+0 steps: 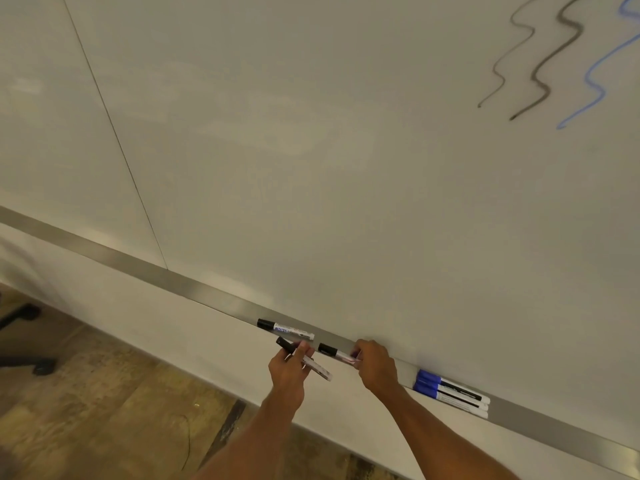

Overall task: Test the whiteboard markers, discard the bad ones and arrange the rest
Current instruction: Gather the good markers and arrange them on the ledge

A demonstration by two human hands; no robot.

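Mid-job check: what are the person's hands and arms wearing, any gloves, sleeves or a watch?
Nothing worn shows. The left hand and right hand are bare, with no gloves. The left forearm and right forearm are bare up to the frame's lower edge, with no sleeve, watch or wristband in view. Rings are too small to tell.

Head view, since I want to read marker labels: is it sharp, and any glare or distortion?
Head view: soft throughout, label print on the black-capped marker unreadable; wide-angle slightly bows the metal tray; faint reflections on the whiteboard, no harsh glare.
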